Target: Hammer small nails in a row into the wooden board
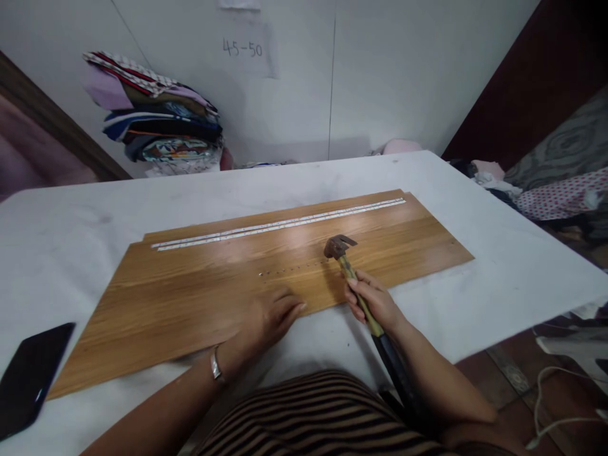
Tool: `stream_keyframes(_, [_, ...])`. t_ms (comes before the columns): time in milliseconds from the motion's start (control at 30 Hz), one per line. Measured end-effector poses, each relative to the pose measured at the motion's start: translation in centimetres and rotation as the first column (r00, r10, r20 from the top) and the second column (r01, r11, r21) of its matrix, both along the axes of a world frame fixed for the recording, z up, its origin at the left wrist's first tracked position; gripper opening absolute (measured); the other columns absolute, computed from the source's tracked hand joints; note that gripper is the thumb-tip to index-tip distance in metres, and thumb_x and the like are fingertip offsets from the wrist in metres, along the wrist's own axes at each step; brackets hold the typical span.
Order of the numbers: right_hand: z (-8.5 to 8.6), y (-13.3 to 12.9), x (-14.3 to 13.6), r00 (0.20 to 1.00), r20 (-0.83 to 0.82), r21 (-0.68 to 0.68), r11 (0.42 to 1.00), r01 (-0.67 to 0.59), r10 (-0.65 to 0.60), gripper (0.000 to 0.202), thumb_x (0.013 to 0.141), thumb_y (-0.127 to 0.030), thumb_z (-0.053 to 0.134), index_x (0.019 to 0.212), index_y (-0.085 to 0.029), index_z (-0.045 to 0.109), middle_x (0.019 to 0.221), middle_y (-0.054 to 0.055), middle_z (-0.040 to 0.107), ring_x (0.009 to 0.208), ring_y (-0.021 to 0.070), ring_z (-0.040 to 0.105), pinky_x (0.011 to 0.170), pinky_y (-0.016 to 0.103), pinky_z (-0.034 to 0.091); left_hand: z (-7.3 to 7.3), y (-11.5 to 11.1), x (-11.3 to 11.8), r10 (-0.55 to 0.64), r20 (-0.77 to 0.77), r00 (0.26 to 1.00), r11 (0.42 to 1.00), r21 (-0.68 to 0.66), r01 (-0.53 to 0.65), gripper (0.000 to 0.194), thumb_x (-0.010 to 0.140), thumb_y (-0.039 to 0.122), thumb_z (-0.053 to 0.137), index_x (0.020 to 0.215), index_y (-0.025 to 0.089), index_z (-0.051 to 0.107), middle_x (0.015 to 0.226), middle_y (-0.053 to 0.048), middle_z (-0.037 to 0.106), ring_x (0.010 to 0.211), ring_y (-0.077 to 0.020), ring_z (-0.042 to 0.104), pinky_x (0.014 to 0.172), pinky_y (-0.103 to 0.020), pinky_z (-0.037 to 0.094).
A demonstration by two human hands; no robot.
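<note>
In my right hand point(373, 297) is a claw hammer point(363, 304), its fingers wrapped round the yellowish handle below the head. The rusty head point(338, 246) is just above the wooden board point(190, 297), at the right end of a row of small nails point(284, 270); I cannot tell if it touches one. My left hand point(275, 311) rests at the board's near edge, fingers curled in and thumb pointing right. Whatever it may hold is hidden. A silver bracelet point(215, 363) circles the left wrist.
Two thin white strips point(280, 225) lie along the board's far side. The board lies on a white-covered table point(456, 221). A dark phone point(33, 373) is at the left. Folded clothes point(161, 120) are stacked by the wall. A white cable point(539, 405) hangs low at the right.
</note>
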State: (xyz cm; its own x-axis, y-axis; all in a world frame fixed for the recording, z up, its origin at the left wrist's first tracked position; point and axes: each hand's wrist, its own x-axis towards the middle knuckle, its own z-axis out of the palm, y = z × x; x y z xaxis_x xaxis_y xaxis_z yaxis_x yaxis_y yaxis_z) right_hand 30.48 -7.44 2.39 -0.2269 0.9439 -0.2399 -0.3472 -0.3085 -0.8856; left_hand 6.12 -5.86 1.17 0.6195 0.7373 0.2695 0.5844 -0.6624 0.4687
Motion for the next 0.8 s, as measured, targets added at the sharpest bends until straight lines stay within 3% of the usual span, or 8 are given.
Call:
stream_keyframes(167, [-0.3,0.1,-0.2,0.999,0.020,-0.005,0.999,-0.032,0.033,0.030,0.078,-0.041,0.060,0.094,-0.016,0.054,0.053,-0.008,0.048,0.029,0.0037,0.036,0.026,0.015,0.027,-0.7,-1.4,-0.7,0.111,0.012,0.994,0.994,-0.005,-0.111,0.026,0.093,0.029,0.043,0.079,0.017,0.061,0.073,-0.002,0.059,0.067,-0.0108,0.056,0.061,-0.022,0.044])
stream_keyframes(400, [-0.5,0.3,0.0,1.000,-0.018,0.011,1.000,-0.015,0.015,0.032,0.079,-0.041,0.060,0.098,-0.017,0.053,0.054,-0.008,0.048,0.029,0.0039,0.036,0.026,0.016,0.028,-1.3,-1.3,-0.5,0.155,-0.048,0.987,0.988,0.005,-0.155,0.029,0.093,0.031,0.042,0.078,0.018,0.063,0.073,-0.002,0.059,0.067,-0.0118,0.055,0.064,-0.023,0.043])
stream_keyframes(800, [-0.7,0.7,0.1,1.000,0.003,0.005,1.000,-0.014,0.014,0.031,0.077,-0.041,0.061,0.096,-0.017,0.053,0.053,-0.009,0.047,0.029,0.0044,0.036,0.026,0.017,0.027,-1.7,-1.0,-0.5,0.259,0.084,0.962,0.965,-0.070,-0.253,0.024,0.092,0.031,0.045,0.080,0.018,0.062,0.075,-0.003,0.060,0.070,-0.0126,0.056,0.064,-0.024,0.045])
